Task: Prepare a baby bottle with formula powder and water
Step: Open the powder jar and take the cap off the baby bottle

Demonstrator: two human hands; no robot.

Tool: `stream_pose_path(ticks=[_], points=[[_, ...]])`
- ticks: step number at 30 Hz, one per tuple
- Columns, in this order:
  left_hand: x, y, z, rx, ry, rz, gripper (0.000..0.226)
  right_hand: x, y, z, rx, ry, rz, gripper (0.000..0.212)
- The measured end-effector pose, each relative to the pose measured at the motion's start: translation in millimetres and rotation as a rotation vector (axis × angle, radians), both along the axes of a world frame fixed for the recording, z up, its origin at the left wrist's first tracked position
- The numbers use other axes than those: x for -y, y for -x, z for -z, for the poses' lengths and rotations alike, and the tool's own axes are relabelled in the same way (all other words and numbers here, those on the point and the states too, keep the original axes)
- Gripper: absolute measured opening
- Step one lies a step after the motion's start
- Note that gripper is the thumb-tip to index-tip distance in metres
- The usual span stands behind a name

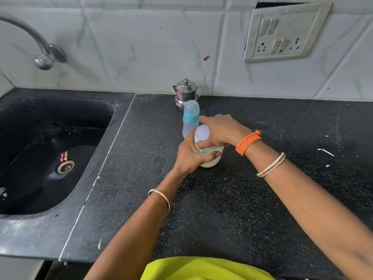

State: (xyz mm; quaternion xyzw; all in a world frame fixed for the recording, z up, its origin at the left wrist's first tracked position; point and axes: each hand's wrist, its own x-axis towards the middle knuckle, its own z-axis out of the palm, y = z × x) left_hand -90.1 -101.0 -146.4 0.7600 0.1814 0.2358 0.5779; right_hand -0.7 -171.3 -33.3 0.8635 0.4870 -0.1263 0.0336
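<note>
A clear jar of white formula powder (pixel 210 161) with a white lid (pixel 202 133) stands tilted on the black counter (pixel 222 209). My left hand (pixel 191 153) wraps around the jar's body from the left. My right hand (pixel 220 131) grips the lid from the right, fingers curled around its rim. Just behind the jar stands a baby bottle (pixel 190 120) with a blue collar and clear cap, upright and capped. A small steel pot with lid and spout (pixel 186 93) sits behind the bottle against the wall.
A black sink (pixel 46 150) with a drain lies to the left, and a steel tap (pixel 43 55) arches over it. A switch and socket plate (pixel 282 33) is on the tiled wall at upper right. White scraps (pixel 325 152) lie on the counter's right.
</note>
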Motion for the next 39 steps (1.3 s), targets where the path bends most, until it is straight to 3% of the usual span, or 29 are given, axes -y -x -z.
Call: stream_pose_path(ticks=[5, 9, 14, 16, 19, 21, 25, 28, 34, 36, 37, 39], points=[[-7.0, -2.3, 5.3, -0.033, 0.074, 0.051, 0.083, -2.3, -3.3, 1.1, 0.0, 0.02, -0.092, 0.057], [-16.1, -3.0, 6.8, -0.11, 0.078, 0.13, 0.075, 4.4, -5.7, -12.1, -0.034, 0.195, -0.267, 0.068], [-20.1, -3.8, 10.2, -0.144, 0.055, 0.177, 0.077, 0.8, -6.3, -38.7, -0.226, 0.293, -0.367, 0.071], [-18.8, -3.7, 10.3, -0.135, 0.053, 0.184, 0.079, -4.2, -0.8, -40.0, -0.248, 0.265, -0.326, 0.07], [-19.7, -4.7, 11.6, -0.135, 0.059, 0.201, 0.071, -7.2, 15.5, -33.2, 0.049, 0.17, -0.081, 0.066], [-19.7, -4.2, 13.6, -0.138, 0.058, 0.219, 0.07, -6.6, 24.5, -27.1, 0.146, 0.092, 0.026, 0.062], [-21.3, -5.1, 14.9, -0.156, 0.065, 0.217, 0.088, -3.4, 27.2, -34.4, 0.128, 0.202, -0.107, 0.051], [-21.5, -4.7, 13.7, -0.151, 0.067, 0.228, 0.093, -1.7, 22.8, -46.8, -0.059, 0.311, -0.196, 0.062], [-20.9, -4.7, 13.1, -0.157, 0.022, 0.233, 0.087, -0.3, 25.4, -31.0, 0.041, 0.096, 0.062, 0.056], [-20.9, -4.0, 12.8, -0.16, 0.031, 0.228, 0.091, -0.3, 26.7, -33.9, 0.049, 0.163, 0.012, 0.05], [-21.3, -3.9, 13.0, -0.156, 0.047, 0.223, 0.095, -1.4, 25.7, -37.6, 0.046, 0.235, -0.059, 0.052], [-21.6, -3.6, 13.9, -0.158, 0.064, 0.22, 0.1, -2.4, 21.9, -42.5, -0.022, 0.38, -0.186, 0.076]])
